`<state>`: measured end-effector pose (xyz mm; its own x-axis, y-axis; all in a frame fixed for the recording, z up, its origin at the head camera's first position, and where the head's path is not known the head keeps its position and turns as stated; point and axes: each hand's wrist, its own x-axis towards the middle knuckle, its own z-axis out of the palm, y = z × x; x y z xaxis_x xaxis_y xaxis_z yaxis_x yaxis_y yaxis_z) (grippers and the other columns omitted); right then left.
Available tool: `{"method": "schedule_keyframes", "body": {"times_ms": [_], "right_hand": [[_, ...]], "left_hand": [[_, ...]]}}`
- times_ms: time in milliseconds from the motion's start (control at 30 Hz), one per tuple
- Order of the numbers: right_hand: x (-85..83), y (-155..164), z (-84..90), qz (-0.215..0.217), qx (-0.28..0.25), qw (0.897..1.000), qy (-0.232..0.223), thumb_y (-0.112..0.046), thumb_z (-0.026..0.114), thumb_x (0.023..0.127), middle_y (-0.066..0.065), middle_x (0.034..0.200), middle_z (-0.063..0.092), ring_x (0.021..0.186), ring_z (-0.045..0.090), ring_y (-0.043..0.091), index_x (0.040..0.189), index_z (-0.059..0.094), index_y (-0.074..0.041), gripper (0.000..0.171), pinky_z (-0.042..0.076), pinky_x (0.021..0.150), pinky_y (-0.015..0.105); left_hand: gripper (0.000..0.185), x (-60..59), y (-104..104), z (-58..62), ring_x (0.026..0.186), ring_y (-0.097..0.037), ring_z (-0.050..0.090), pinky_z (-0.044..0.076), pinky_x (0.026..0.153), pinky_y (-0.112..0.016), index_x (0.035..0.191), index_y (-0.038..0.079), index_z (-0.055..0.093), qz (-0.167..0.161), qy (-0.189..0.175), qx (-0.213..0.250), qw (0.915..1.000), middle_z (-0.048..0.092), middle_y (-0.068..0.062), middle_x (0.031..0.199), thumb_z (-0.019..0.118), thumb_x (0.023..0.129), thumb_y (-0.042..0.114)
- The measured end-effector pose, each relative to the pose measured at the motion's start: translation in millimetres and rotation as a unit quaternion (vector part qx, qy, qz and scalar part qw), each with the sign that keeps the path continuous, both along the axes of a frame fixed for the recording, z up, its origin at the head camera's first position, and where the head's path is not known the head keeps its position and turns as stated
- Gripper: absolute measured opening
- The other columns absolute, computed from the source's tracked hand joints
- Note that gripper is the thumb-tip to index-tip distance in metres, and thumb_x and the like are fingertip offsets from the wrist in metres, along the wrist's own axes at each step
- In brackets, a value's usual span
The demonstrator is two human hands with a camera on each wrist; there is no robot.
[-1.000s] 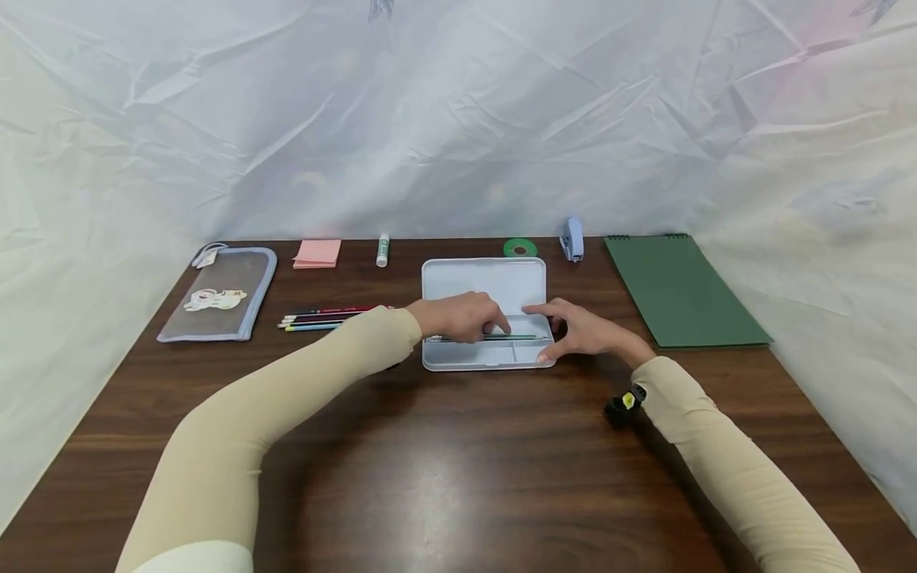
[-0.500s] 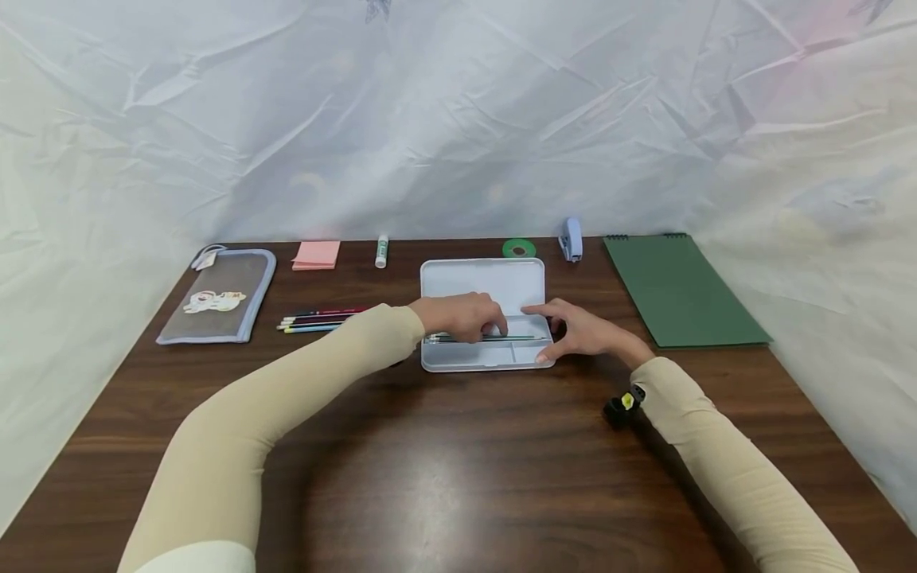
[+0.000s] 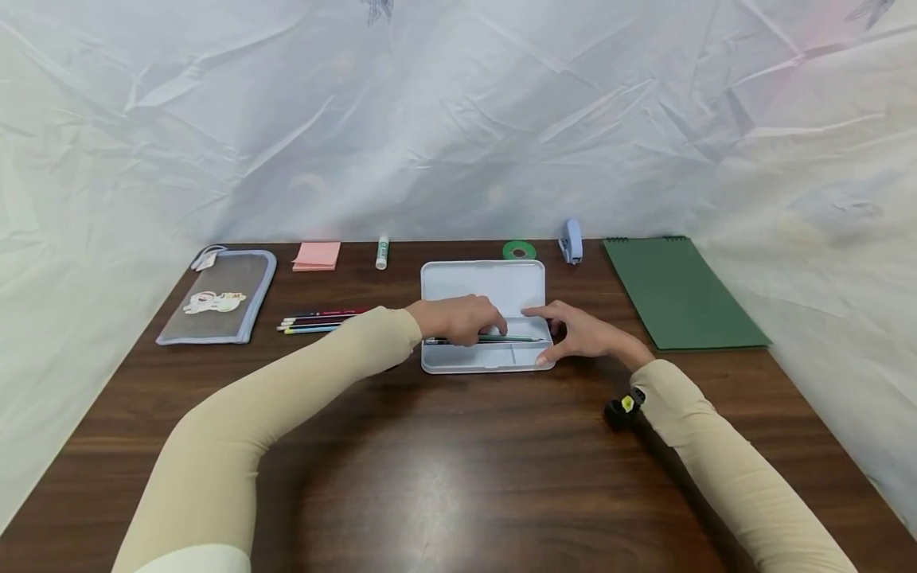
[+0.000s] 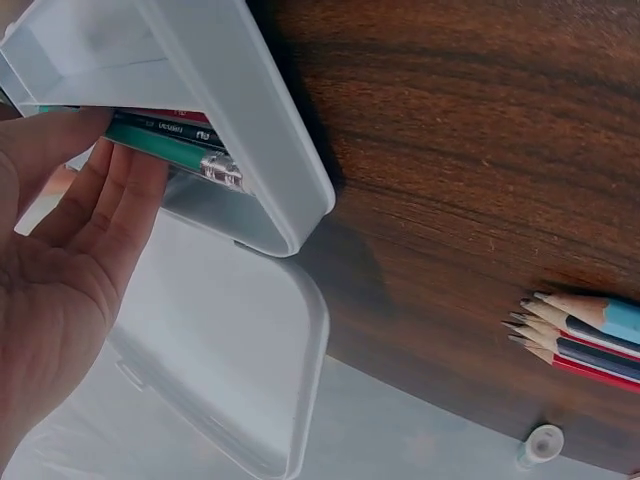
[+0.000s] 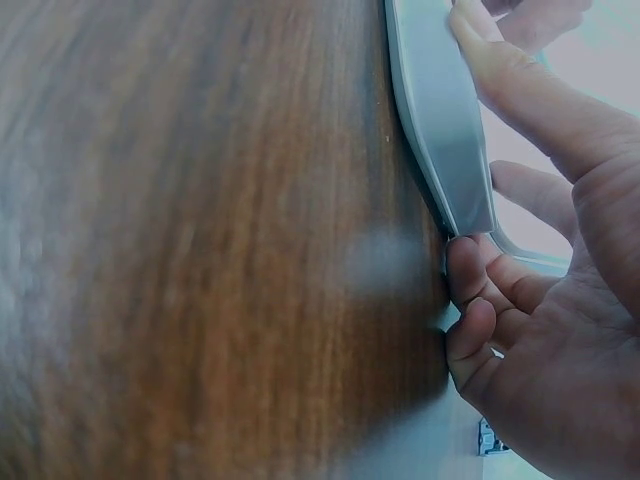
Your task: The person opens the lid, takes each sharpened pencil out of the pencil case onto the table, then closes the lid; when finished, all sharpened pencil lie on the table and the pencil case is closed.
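Observation:
A white pencil case [image 3: 481, 282] lies on the table with its lid laid back. Over its long compartment is my left hand [image 3: 466, 320], pinching a green pencil [image 4: 160, 145] between thumb and fingers. The pencil's metal ferrule points toward the case's left end. Beside it in the compartment show a black pencil [image 4: 180, 128] and part of a red one. My right hand [image 3: 583, 331] grips the case's right end, thumb on the front corner and index finger stretched toward the hinge side. In the right wrist view, the other fingertips curl at the case's corner [image 5: 470, 205].
Several pencils [image 3: 315, 322] lie left of the case, partly behind the left sleeve. Farther left is a mesh zip pouch [image 3: 243, 274]. Sticky notes [image 3: 317, 255], a glue stick [image 3: 382, 253], green tape [image 3: 519, 250] and a stapler [image 3: 571, 241] line the back; a green notebook [image 3: 684, 294] lies right.
The green pencil shows more clearly above the compartment under my left fingers, seemingly raised a little. Both hands otherwise stay in nearly the same place.

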<state>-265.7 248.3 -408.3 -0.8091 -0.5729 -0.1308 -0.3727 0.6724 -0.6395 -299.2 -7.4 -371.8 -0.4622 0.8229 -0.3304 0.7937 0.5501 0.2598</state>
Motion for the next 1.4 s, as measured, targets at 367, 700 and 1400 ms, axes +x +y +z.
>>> {"method": "schedule_keyframes", "body": {"times_ms": [367, 700, 1400], "right_hand": [[0.2, 1, -2.0, 0.009, -0.013, 1.0, 0.011, -0.028, 0.084, 0.08, 0.015, 0.112, 0.051, 0.092, 0.046, 0.022, 0.15, 0.044, -0.006, 0.084, 0.041, 0.08, 0.034], [0.1, 2, 0.3, 0.007, -0.004, 1.0, 0.012, -0.028, 0.084, 0.08, 0.016, 0.113, 0.051, 0.093, 0.046, 0.023, 0.151, 0.043, -0.005, 0.085, 0.041, 0.08, 0.037], [-3.6, 4, -3.6, 0.005, -0.007, 1.0, 0.007, -0.027, 0.085, 0.079, 0.015, 0.113, 0.05, 0.094, 0.045, 0.023, 0.151, 0.043, -0.008, 0.086, 0.041, 0.082, 0.038]], "left_hand": [[0.047, -6.3, -15, 4.5, 0.063, -0.012, 0.033, 0.038, 0.071, -0.028, 0.13, 0.01, 0.067, -0.011, 0.003, 0.055, 0.9984, 0.045, 0.004, 0.064, 0.052, 0.09, -0.009], [0.046, 0.2, -39, 38.7, 0.07, -0.013, 0.045, 0.042, 0.074, -0.029, 0.133, 0.008, 0.065, -0.011, 0.022, 0.097, 0.995, 0.062, -0.002, 0.078, 0.054, 0.091, -0.009], [0.049, 22.9, -185, 12.7, 0.068, -0.014, 0.044, 0.039, 0.06, -0.028, 0.125, 0.011, 0.071, 0.123, 0.062, 0.039, 0.9897, 0.051, 0.0, 0.073, 0.055, 0.086, -0.014]]}}
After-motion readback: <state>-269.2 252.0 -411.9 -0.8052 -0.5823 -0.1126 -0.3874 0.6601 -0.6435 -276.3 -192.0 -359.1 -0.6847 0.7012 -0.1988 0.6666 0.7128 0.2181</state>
